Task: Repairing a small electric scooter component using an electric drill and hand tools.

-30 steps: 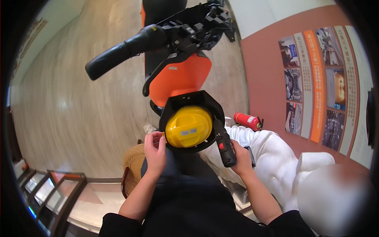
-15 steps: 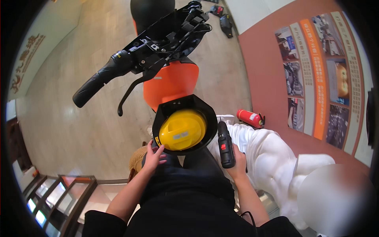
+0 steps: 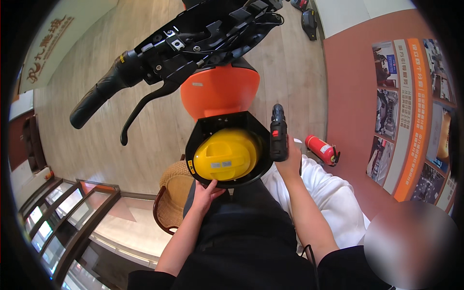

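My right hand (image 3: 291,158) is closed around a black cordless drill (image 3: 279,137) with a red switch. The drill points away from me, just right of a black basket (image 3: 267,153). Inside the basket sits a yellow hard hat (image 3: 227,153). At the basket's near edge is my left hand (image 3: 206,197), its thumb at the rim and its other fingers partly hidden below. Beyond the basket rises the orange front panel (image 3: 220,89) of a scooter. Above that panel spans the scooter's uncovered handlebar (image 3: 164,53), with a black grip and brake lever on the left.
A person in white clothing (image 3: 324,193) is close on my right. Past them, a red fire extinguisher (image 3: 321,150) lies by the poster wall (image 3: 345,72). A wicker chair (image 3: 176,193) stands left of my legs. Dark items (image 3: 308,24) lie on the floor far right.
My right hand has carried the drill forward along the basket's right side. My left hand has shifted from the basket's left corner to its near rim. The view is closer to the scooter.
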`<state>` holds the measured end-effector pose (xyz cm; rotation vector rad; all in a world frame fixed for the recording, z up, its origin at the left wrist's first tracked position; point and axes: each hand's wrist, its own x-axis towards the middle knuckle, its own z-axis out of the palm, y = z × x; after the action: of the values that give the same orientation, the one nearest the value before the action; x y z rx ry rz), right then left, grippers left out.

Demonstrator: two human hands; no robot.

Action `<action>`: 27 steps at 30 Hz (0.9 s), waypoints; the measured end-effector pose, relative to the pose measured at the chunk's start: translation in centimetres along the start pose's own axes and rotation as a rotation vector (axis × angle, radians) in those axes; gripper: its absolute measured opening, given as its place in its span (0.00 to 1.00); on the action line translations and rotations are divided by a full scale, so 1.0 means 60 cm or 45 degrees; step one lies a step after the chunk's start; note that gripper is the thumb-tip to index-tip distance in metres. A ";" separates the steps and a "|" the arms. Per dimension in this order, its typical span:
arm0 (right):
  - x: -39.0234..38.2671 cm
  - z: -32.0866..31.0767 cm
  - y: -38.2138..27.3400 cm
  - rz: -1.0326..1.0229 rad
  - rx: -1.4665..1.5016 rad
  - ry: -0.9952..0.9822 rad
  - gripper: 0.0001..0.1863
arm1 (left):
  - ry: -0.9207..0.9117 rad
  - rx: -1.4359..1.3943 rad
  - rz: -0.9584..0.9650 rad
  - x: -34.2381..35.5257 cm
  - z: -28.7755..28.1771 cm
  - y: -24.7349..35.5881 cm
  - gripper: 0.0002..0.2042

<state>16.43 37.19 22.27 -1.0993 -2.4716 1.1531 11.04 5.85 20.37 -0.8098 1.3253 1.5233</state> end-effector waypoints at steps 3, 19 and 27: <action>-0.007 0.007 0.015 0.031 -0.020 -0.051 0.23 | -0.027 0.086 0.022 0.002 0.009 -0.004 0.26; -0.041 0.052 0.036 0.121 0.095 0.034 0.24 | 0.150 0.190 -0.100 0.004 -0.002 0.033 0.19; -0.029 0.027 0.031 0.081 0.023 0.003 0.21 | 0.231 0.227 -0.069 -0.007 0.029 0.031 0.13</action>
<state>17.91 35.76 20.04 -1.1820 -2.4359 1.1881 9.61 7.45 21.78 -0.8775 1.5352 1.2929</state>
